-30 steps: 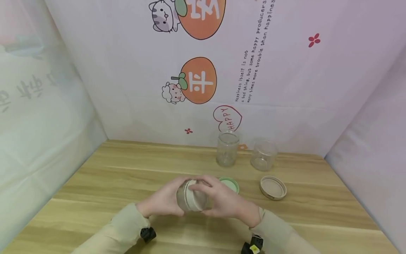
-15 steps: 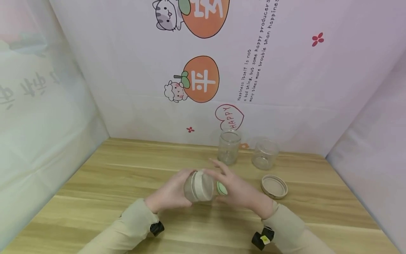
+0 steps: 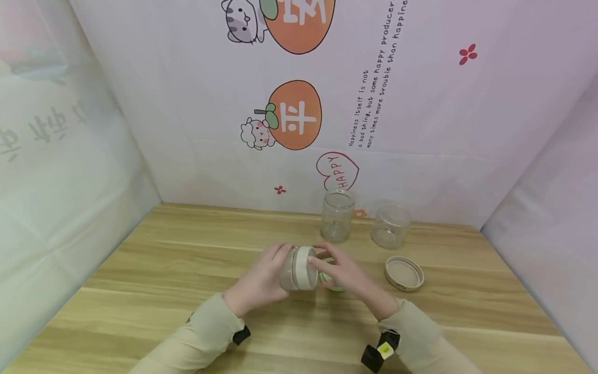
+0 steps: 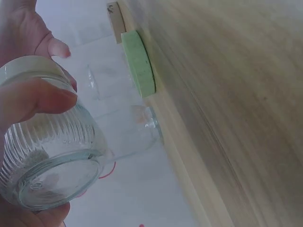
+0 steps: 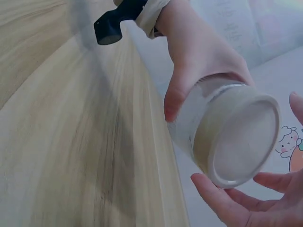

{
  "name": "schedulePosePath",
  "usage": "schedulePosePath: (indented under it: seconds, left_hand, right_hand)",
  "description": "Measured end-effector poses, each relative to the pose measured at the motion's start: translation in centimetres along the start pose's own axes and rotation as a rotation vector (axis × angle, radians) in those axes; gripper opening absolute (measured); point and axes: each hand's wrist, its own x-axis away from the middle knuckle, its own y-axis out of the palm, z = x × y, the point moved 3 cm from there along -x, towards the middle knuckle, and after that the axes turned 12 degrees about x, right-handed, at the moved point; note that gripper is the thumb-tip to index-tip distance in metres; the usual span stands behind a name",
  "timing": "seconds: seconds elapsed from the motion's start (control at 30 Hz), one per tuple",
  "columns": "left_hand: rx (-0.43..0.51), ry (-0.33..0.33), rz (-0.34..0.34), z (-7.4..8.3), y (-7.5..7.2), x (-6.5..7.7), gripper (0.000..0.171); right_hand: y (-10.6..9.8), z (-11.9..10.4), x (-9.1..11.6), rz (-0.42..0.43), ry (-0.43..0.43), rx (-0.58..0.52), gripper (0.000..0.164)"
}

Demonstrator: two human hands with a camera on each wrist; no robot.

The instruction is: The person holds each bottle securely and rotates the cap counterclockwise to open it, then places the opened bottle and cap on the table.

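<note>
A ribbed clear glass jar [image 4: 61, 132] with a white lid [image 5: 246, 142] is held tilted above the table, its lid toward the right. My left hand [image 3: 261, 283] grips the glass body from the left, thumb and fingers around it. My right hand [image 3: 348, 278] is at the lid side with its fingers spread. In the right wrist view two fingertips lie at the lid's lower edge, while another digit stands apart from it. Whether those fingertips touch the lid is hard to tell. Behind the right hand lies a green lid [image 4: 138, 64], partly hidden in the head view.
Two open clear jars stand at the back: a taller jar [image 3: 336, 218] and a wider jar [image 3: 390, 228]. A beige lid [image 3: 404, 274] lies inner side up on the wooden table [image 3: 196, 249], right of my hands. Printed cloth [image 3: 420, 114] encloses the table.
The jar and left hand have shifted right and slightly up. My right hand let go of the lid, spread its fingers, then came back beside it.
</note>
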Motion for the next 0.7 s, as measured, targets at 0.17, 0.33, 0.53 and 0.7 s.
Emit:
schedulePosePath:
  seconds: [0.17, 0.33, 0.53, 0.7]
  left_hand:
    - [-0.082, 0.082, 0.035, 0.3, 0.3, 0.0, 0.082]
    - [-0.080, 0.088, 0.028, 0.3, 0.3, -0.1, 0.082]
    - [0.022, 0.021, 0.003, -0.4, 0.4, 0.1, 0.083]
    - [0.166, -0.065, -0.019, -1.1, 0.5, 0.5, 0.089]
  right_hand:
    - [0.6, -0.2, -0.2, 0.002, 0.066, -0.002, 0.061]
    - [0.8, -0.1, -0.4, 0.046, 0.052, 0.067, 0.061]
    - [0.7, -0.1, -0.3, 0.083, -0.152, 0.227, 0.066]
    - [0.7, -0.1, 0.1, 0.118, -0.304, 0.285, 0.071]
